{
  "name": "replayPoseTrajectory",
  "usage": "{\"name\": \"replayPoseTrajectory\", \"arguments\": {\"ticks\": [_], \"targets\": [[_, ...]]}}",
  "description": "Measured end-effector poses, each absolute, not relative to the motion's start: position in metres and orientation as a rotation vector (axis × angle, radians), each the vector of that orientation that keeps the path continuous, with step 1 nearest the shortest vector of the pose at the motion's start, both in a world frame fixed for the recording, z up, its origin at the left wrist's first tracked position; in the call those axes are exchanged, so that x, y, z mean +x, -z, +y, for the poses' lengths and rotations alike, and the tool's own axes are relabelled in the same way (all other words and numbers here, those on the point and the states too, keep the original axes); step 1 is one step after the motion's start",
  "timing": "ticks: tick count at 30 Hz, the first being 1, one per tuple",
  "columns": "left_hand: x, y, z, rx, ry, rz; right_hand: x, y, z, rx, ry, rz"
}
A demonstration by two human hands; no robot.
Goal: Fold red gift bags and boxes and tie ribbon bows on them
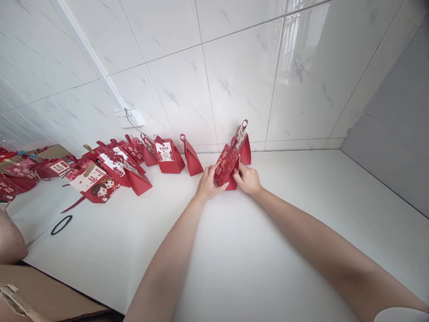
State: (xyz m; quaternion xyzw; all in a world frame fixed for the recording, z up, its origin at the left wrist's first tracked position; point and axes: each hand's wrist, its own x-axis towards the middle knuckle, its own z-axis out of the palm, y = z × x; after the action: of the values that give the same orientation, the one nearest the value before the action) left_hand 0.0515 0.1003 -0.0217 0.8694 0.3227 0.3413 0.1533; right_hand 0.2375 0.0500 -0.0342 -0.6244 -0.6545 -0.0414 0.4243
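Between my two hands stands a red gift box [226,166] with pale printed characters and a ribbon loop on top. My left hand [208,184] grips its left side and lower front edge, the thumb lying along the bottom. My right hand [247,178] pinches its right side, and some of those fingertips are hidden by the box. Right behind it, close to the wall, a second red box [246,147] with a white label stands upright. To the left are a narrow red box [192,157] and a wider red box [169,156] with a white label.
Several more red boxes [115,165] crowd the table's left side, one with cartoon figures [100,187]. A black ring [61,225] lies nearer. A socket [129,118] with a cable is on the tiled wall. A cardboard box [43,295] and another person's arm [10,237] are lower left.
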Motion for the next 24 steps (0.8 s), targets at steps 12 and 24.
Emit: {"name": "replayPoseTrajectory", "arguments": {"ticks": [12,24], "targets": [[0.0512,0.0237,0.1047,2.558,-1.102,1.074,0.2355,0.0357,0.0521,-1.617,0.088,-1.657],[0.0521,0.0249,0.1039,2.490,-1.166,1.100,0.2296,0.0369,0.0528,-1.693,0.059,-1.745]]}}
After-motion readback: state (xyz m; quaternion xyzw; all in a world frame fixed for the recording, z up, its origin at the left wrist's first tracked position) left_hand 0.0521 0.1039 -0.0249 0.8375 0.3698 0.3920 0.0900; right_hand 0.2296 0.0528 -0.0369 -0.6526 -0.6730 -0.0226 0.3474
